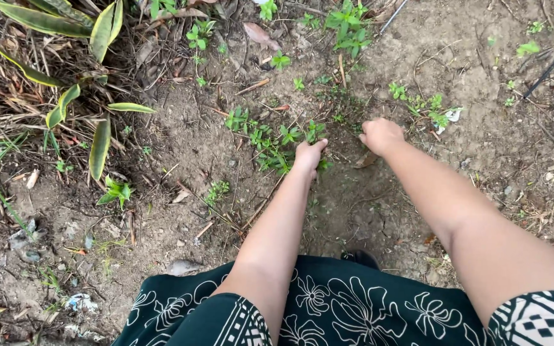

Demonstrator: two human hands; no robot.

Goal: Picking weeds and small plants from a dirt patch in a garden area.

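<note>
Two bare arms extended down over a dark floral-print skirt toward bare soil. Left hand was clenched, fingers buried in a low clump of small green weeds; grasping them at the base, apparently. Right hand was curled into a loose fist just right of that clump, touching the ground; whether it held anything could not be told. Beyond the right hand: a second small weed patch. Far left of the left hand: one variegated long-leaved plant among dry stalks. Past both hands: one taller weed.
</note>
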